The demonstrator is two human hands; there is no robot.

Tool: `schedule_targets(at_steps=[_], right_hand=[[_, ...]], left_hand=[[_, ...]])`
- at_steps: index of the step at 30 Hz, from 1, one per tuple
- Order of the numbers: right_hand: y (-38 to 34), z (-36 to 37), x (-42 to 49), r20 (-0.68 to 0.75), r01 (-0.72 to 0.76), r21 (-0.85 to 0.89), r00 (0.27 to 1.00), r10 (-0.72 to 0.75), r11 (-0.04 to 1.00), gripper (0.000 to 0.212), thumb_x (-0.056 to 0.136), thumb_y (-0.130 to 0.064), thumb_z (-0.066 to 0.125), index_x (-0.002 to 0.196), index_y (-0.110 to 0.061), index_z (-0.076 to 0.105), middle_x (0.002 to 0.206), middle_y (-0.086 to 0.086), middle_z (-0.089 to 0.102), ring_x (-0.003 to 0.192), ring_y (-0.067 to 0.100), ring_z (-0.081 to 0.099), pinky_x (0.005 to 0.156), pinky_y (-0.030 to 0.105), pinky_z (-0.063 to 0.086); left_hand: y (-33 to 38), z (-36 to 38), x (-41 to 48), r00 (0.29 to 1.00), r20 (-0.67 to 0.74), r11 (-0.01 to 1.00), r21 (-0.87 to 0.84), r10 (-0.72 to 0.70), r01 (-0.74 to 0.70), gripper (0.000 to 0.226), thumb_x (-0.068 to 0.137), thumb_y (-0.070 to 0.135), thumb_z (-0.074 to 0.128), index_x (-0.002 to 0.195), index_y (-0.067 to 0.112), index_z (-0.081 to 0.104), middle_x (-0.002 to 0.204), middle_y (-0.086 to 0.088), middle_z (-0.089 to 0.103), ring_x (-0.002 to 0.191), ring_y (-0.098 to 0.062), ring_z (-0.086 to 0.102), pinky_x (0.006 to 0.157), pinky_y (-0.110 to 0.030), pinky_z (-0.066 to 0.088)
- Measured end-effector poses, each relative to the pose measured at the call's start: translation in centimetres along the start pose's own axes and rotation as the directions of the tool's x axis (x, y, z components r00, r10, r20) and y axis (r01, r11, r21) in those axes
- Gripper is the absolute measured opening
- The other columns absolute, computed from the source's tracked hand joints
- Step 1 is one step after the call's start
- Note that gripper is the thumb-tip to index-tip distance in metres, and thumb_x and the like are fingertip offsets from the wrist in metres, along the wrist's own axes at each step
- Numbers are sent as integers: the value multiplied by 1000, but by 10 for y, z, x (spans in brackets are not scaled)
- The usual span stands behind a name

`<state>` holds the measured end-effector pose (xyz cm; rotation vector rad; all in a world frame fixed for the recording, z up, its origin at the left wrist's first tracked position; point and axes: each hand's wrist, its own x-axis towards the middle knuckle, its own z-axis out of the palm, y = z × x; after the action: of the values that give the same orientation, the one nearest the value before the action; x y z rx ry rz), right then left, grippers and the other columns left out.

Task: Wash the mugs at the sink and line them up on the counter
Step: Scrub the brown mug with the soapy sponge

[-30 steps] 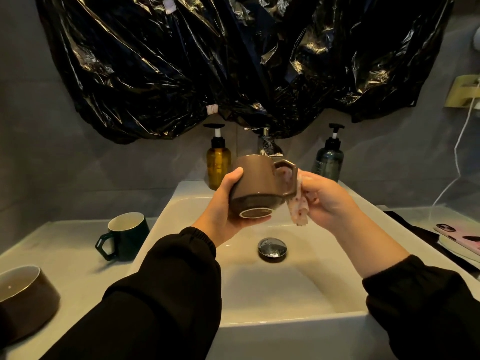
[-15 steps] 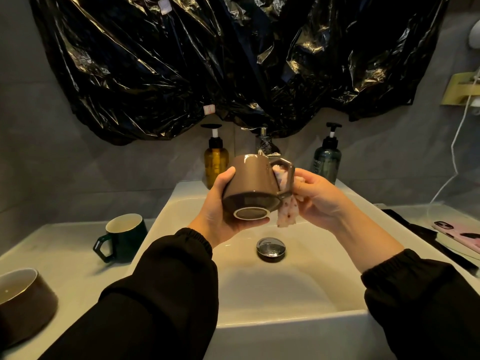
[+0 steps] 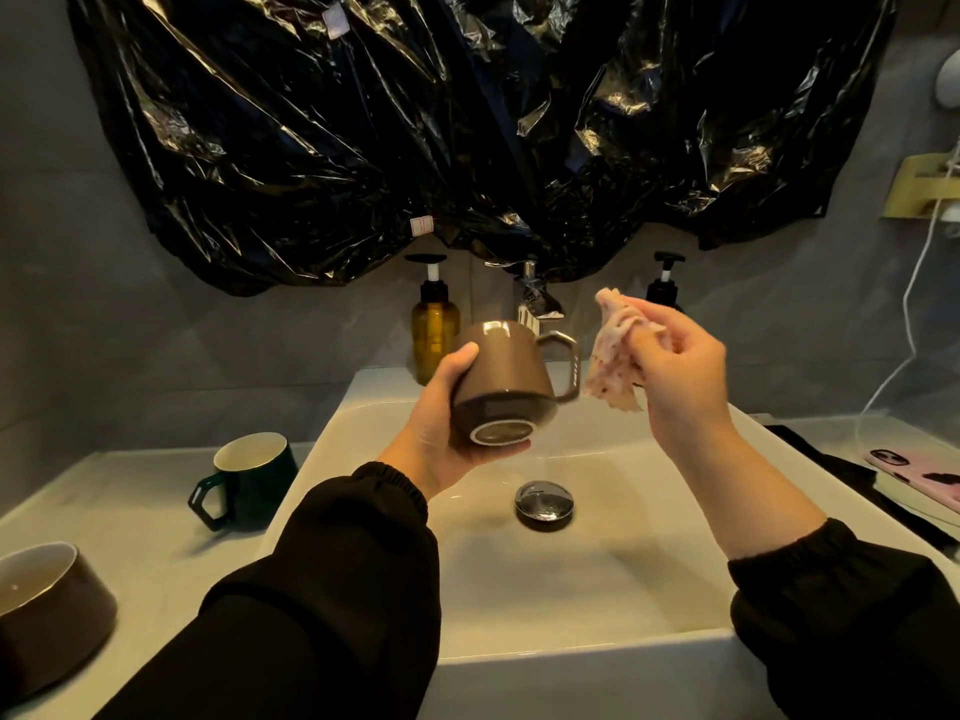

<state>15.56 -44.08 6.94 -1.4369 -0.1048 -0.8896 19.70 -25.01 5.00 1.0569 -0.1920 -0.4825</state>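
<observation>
My left hand (image 3: 441,423) grips a brown mug (image 3: 506,379) over the white sink (image 3: 597,589), tilted so its base faces me and its handle points right. My right hand (image 3: 680,371) pinches a crumpled pinkish cloth (image 3: 615,356) just right of the handle, apart from the mug. A dark green mug (image 3: 252,478) stands upright on the counter (image 3: 124,517) left of the sink. A brown mug or bowl (image 3: 49,615) sits at the far left edge, cut off by the frame.
An amber pump bottle (image 3: 434,330), the chrome tap (image 3: 535,298) and a dark pump bottle (image 3: 665,283) stand behind the sink. A chrome drain plug (image 3: 544,504) lies in the basin. A phone (image 3: 919,472) rests on the right counter. Black plastic sheeting (image 3: 467,122) covers the wall.
My right hand has drawn the cloth away from the mug's handle, up and to the right. The left hand keeps holding the mug in about the same place.
</observation>
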Motion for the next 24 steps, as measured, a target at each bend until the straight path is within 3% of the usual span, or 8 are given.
schedule_targets(at_steps=[1,3,5,8,12,19,24], right_hand=[[-1,3,-5,1,117,-109,993,-117,987,23,92,-6,57,105,-21,69,111,-3,67,108,10,61,90,23,50],[2,13,-15,158,361,-328,932,-326,873,24,89,-4,61,106,-17,69,112,1,62,108,10,57,92,17,45],[12,23,-22,356,502,-452,859,-367,737,28,89,-2,60,114,-11,68,116,3,61,109,11,55,94,9,39],[15,29,-27,422,507,-490,850,-317,709,35,92,-6,57,126,-11,61,124,1,59,112,8,53,94,2,35],[17,27,-30,466,572,-478,809,-359,667,35,90,-3,59,125,-10,62,120,4,62,108,10,56,92,8,40],[14,31,-25,372,526,-514,848,-377,678,36,92,-4,54,128,-9,60,125,5,59,110,2,47,93,1,35],[17,28,-36,523,554,-458,800,-294,696,42,92,-10,57,134,-13,55,126,0,55,110,2,49,92,8,41]], left_hand=[[-3,2,1,1000,-6,998,64,-19,20,53,76,51,60,117,19,49,113,-18,62,100,-33,62,79,-46,54],[-9,5,3,998,-14,981,183,-58,60,48,82,51,58,117,20,49,110,-15,64,99,-31,64,81,-45,54],[-12,5,5,998,-18,966,250,-65,68,51,83,52,58,121,20,50,110,-14,66,99,-30,65,83,-44,54],[-11,2,7,998,-60,968,249,-19,33,50,84,53,57,122,20,50,109,-12,66,97,-29,66,84,-43,55],[-8,-1,9,995,-98,986,169,17,-1,54,84,53,57,125,18,49,111,-14,64,99,-31,64,82,-42,55],[-10,5,8,998,-62,964,265,16,1,58,83,54,59,129,22,47,115,-12,65,98,-30,66,78,-42,57],[-4,-5,10,992,-111,988,148,56,-40,61,82,54,59,131,18,47,116,-14,63,101,-30,64,79,-42,56]])
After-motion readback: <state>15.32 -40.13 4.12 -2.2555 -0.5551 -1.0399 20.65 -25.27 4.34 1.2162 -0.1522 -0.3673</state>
